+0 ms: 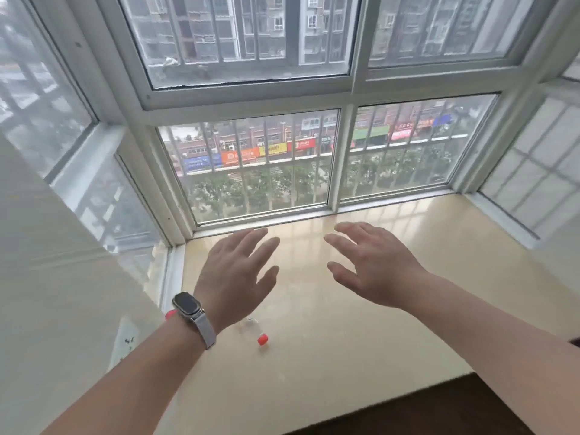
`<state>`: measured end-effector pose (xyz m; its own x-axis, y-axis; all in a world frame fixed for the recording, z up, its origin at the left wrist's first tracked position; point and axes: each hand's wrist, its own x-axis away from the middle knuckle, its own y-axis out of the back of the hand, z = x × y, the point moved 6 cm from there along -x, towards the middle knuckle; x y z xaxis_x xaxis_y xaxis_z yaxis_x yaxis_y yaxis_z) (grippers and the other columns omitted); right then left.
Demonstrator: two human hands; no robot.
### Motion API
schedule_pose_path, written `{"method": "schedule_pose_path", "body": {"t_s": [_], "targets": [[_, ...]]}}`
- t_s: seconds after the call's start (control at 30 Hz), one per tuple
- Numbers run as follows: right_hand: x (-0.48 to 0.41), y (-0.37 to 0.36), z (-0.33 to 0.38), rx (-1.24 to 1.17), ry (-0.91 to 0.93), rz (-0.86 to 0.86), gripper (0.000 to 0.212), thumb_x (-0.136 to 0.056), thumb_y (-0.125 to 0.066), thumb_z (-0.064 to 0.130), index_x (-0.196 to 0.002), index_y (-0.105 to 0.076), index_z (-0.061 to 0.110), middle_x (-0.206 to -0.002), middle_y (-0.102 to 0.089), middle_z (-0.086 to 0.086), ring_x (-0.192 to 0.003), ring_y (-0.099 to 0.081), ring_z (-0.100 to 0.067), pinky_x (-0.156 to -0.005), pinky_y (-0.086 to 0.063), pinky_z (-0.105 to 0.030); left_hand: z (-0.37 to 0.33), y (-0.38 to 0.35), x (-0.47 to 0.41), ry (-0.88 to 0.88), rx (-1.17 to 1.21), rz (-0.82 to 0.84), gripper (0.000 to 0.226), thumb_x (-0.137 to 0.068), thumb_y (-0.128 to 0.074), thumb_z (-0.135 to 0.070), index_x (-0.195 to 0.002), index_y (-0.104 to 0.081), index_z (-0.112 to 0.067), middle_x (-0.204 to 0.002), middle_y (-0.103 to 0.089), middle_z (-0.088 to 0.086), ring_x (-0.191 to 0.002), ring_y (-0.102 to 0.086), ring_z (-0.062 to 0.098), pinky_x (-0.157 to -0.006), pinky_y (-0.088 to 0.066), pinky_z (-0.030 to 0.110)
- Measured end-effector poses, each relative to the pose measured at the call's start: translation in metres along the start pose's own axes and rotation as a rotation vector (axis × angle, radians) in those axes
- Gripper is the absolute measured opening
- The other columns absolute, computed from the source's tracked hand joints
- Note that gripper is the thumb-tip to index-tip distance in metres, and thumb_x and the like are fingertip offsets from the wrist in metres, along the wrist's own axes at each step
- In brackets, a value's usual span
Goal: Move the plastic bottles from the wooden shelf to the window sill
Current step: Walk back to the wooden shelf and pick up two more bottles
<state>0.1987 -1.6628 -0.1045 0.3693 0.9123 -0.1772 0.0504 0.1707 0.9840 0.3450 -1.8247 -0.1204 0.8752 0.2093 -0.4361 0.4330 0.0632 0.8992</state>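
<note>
On the window sill (361, 356), one clear plastic bottle (255, 331) with a red cap lies at about 7 o'clock under the left hand (233, 274), and farther out both hands, the right hand (373, 268) too, hover spread and empty, so I think fetching the next bottle calmly is best.

Soft daylight through window (260, 164), glare on sill (361, 340), edges bowed, slight blur
</note>
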Motion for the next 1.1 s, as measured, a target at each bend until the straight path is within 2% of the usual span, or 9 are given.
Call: {"method": "schedule_pose_path", "body": {"t_s": [0.1,0.23,0.37,0.47,0.57,0.8,0.97,1.1], "targets": [[0.032,0.013,-0.045,0.031,-0.079,-0.076,0.055,-0.09,-0.04,0.051,-0.126,-0.063,0.016,-0.129,-0.062,-0.012,-0.113,-0.059,-0.035,-0.091,-0.05,-0.046,-0.044,-0.007,-0.039,-0.108,-0.006,-0.025,0.048,-0.09,-0.05,-0.043,-0.124,-0.07,-0.015,-0.13,-0.066,0.01,-0.118,-0.059,0.036,-0.099,-0.034,0.046],[0.079,0.037,-0.114,0.088,-0.186,-0.172,0.052,-0.09,-0.043,0.047,-0.121,-0.066,0.012,-0.124,-0.064,-0.015,-0.109,-0.061,-0.037,-0.083,-0.052,-0.044,-0.117,-0.023,-0.089,-0.231,0.033,0.004,0.048,-0.091,-0.051,-0.044,-0.127,-0.066,-0.016,-0.136,-0.063,0.011,-0.123,-0.058,0.038,-0.105,-0.034,0.049],[0.121,0.053,-0.174,0.118,-0.266,-0.228,0.052,-0.091,-0.043,0.047,-0.121,-0.067,0.012,-0.124,-0.063,-0.016,-0.109,-0.06,-0.037,-0.085,-0.051,-0.046,-0.186,-0.033,-0.132,-0.318,0.046,0.033,0.052,-0.093,-0.048,-0.047,-0.133,-0.063,-0.018,-0.141,-0.061,0.01,-0.128,-0.056,0.038,-0.107,-0.036,0.052],[0.151,0.064,-0.216,0.151,-0.31,-0.282,0.052,-0.091,-0.043,0.047,-0.121,-0.067,0.012,-0.124,-0.063,-0.015,-0.11,-0.06,-0.037,-0.088,-0.049,-0.045,-0.238,-0.041,-0.161,-0.359,0.048,0.032,0.054,-0.093,-0.046,-0.048,-0.134,-0.063,-0.017,-0.141,-0.06,0.01,-0.129,-0.055,0.038,-0.109,-0.03,0.051],[0.184,0.074,-0.258,0.17,-0.343,-0.335,0.052,-0.091,-0.045,0.046,-0.121,-0.066,0.009,-0.122,-0.063,-0.017,-0.108,-0.061,-0.038,-0.087,-0.05,-0.047,-0.29,-0.05,-0.188,-0.419,0.063,0.044,0.054,-0.093,-0.047,-0.049,-0.133,-0.063,-0.017,-0.14,-0.061,0.01,-0.129,-0.056,0.038,-0.108,-0.036,0.052],[0.274,0.086,-0.357,0.204,-0.479,-0.365,0.053,-0.092,-0.044,0.046,-0.122,-0.066,0.008,-0.122,-0.062,-0.019,-0.108,-0.06,-0.04,-0.088,-0.05,-0.051,-0.416,-0.074,-0.244,-0.552,0.069,0.053,0.055,-0.093,-0.045,-0.051,-0.134,-0.061,-0.018,-0.142,-0.06,0.009,-0.131,-0.054,0.037,-0.109,-0.038,0.057],[0.343,0.097,-0.405,0.244,-0.604,-0.332,0.055,-0.091,-0.041,0.046,-0.12,-0.066,0.008,-0.122,-0.062,-0.019,-0.108,-0.06,-0.041,-0.088,-0.049,-0.051,-0.513,-0.087,-0.268,-0.67,0.132,0.048,0.056,-0.093,-0.045,-0.051,-0.134,-0.062,-0.017,-0.141,-0.06,0.009,-0.131,-0.054,0.037,-0.108,-0.038,0.055],[0.4,0.112,-0.432,0.274,-0.736,-0.281,0.056,-0.09,-0.04,0.048,-0.122,-0.066,0.01,-0.124,-0.062,-0.017,-0.11,-0.06,-0.039,-0.089,-0.05,-0.05,-0.584,-0.093,-0.282,-0.77,0.194,0.026,0.056,-0.093,-0.045,-0.051,-0.133,-0.063,-0.016,-0.141,-0.061,0.011,-0.13,-0.055,0.038,-0.11,-0.03,0.05]]}}
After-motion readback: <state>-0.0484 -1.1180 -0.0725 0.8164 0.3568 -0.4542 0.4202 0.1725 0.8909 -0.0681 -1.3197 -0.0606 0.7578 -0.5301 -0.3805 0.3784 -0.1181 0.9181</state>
